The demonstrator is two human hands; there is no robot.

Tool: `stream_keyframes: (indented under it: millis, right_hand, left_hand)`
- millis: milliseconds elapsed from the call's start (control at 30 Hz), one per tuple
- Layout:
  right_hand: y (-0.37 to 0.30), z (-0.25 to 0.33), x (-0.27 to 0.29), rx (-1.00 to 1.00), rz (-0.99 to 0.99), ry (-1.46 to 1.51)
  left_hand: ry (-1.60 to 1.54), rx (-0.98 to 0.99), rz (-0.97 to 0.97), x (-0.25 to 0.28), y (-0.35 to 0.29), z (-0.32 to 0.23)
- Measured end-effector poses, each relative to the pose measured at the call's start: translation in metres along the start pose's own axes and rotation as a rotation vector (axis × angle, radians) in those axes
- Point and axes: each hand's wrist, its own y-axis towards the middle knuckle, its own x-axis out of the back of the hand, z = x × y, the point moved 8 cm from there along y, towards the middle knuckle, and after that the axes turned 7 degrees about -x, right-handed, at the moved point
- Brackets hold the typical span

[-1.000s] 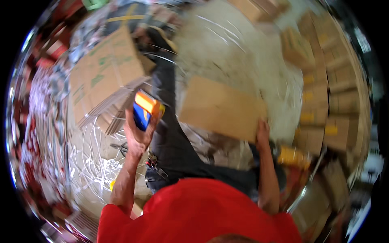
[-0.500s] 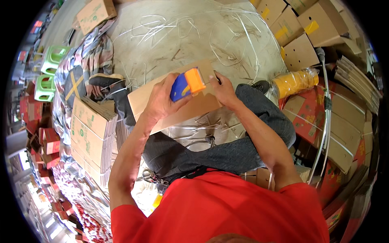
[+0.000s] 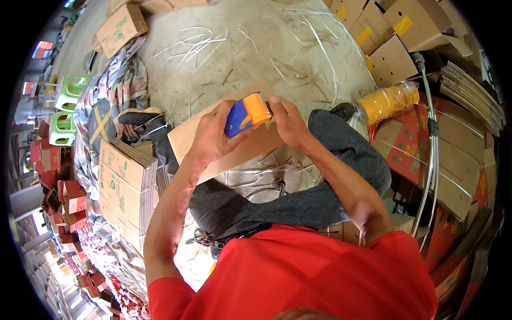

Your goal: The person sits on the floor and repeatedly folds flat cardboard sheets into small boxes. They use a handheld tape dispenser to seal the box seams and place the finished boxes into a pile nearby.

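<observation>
Near the carton's [image 3: 250, 150] right edge, your left hand [image 3: 210, 137] grips the tape dispenser [image 3: 249, 114]; whether your right hand [image 3: 290, 126], just beside it, holds anything, I cannot tell.

Clock positions are taken from the view's centre. Left hand [image 3: 213, 136] grips a blue-and-orange tape dispenser [image 3: 242, 116] above a brown carton [image 3: 240, 152], toward 11 o'clock. Right hand [image 3: 290, 122] is just beside the dispenser's toothed end; contact cannot be confirmed. Strapped flat cartons [image 3: 122, 186] stand near 9 o'clock, wrapped yellow rolls [image 3: 389, 104] lie at 2, loose white straps [image 3: 200, 45] lie at 11.
</observation>
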Motion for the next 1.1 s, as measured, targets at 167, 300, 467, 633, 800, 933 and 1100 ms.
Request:
stream_keyframes:
  millis: [167, 300, 467, 633, 800, 933, 1100]
  right_hand:
    - [-0.002, 0.007, 0.000, 0.074, -0.010, 0.055]
    - [0.001, -0.009, 0.004, -0.033, 0.041, 0.185]
    - [0.007, -0.026, -0.009, -0.175, 0.125, 0.509]
    - [0.006, -0.036, -0.009, -0.237, 0.075, 0.574]
    - [0.010, -0.041, 0.011, -0.116, -0.033, 0.190]
    - [0.026, -0.055, 0.038, -0.035, 0.050, -0.039]
    - [0.054, -0.109, 0.139, -0.228, -0.213, 0.010]
  left_hand:
    - [0.000, -0.018, 0.001, -0.001, 0.004, -0.006]
    - [0.011, -0.006, 0.010, -0.002, 0.005, -0.006]
    - [0.056, -0.026, 0.016, -0.003, 0.007, -0.010]
    - [0.090, -0.032, 0.035, -0.006, 0.009, -0.010]
    - [0.114, -0.085, 0.016, -0.010, 0.011, -0.013]
    - [0.252, -0.165, 0.160, -0.016, 0.010, -0.018]
    - [0.336, -0.144, 0.353, -0.006, 0.008, -0.011]
